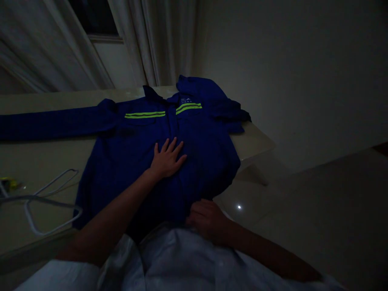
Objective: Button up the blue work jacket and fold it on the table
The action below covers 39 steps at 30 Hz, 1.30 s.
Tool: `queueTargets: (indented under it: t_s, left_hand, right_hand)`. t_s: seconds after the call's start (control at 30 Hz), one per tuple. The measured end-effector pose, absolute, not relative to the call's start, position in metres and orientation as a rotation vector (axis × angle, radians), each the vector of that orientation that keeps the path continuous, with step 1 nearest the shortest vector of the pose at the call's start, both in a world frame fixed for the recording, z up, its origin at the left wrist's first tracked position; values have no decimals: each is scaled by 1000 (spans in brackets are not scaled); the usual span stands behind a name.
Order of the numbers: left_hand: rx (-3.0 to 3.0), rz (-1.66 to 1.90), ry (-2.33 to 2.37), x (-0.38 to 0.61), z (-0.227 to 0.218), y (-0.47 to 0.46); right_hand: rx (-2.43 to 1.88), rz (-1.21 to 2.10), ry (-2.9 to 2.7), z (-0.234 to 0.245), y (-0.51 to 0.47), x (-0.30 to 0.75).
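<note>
A dark blue work jacket (133, 161) with yellow-green reflective strips across the chest lies spread on the table, front side up. Its one sleeve stretches flat to the left; the other is bunched near the table's right corner. My left hand (166, 159) rests flat on the jacket's middle, fingers spread. At the jacket's lower right edge, close to my body, my right hand (207, 218) is curled closed on the hem, its fingertips partly hidden.
White wire hangers (51, 232) lie at the left of the table (45, 161), beside a small yellow item (10, 184) I cannot make out. Curtains (169, 44) hang behind the table. The table's right corner (260, 141) juts out over the shiny floor (287, 218).
</note>
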State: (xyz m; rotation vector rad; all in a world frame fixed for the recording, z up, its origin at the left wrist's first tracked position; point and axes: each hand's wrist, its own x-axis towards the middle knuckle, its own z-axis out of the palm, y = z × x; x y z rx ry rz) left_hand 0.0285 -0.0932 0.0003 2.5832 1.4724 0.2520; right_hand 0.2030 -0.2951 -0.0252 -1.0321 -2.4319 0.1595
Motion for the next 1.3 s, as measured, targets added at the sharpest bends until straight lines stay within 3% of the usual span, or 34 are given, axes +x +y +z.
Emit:
queueTargets:
  t_s: [0.13, 0.23, 0.3, 0.37, 0.43, 0.53, 0.83, 1.2, 1.3]
  left_hand:
    - [2555, 295, 1453, 27, 3, -85]
    - [2521, 604, 1439, 23, 20, -106]
    - [2511, 819, 1293, 13, 31, -144]
    - [2579, 810, 986, -1, 34, -191]
    - [2688, 686, 803, -14, 30, -232]
    - [2845, 599, 904, -23, 16, -264]
    - [3023, 864, 991, -12, 8, -255]
    - [2923, 597, 1309, 3, 5, -235]
    - [2776, 692, 1358, 0, 5, -234]
  right_hand:
    - [-1022, 288, -2419, -19, -310, 208]
    - [-1119, 526, -2136, -12, -313, 213]
    - [-1153, 639, -1966, -6, -312, 215]
    - [-1164, 679, -1844, 0, -312, 213]
    - [-1175, 648, -1760, 6, -311, 210]
    - [-1161, 504, -1773, 10, -308, 204]
    - [-946, -44, -2071, 3, -300, 203]
    - [-839, -39, -1951, 13, -295, 203]
    - [-920, 108, -1880, 14, -294, 205]
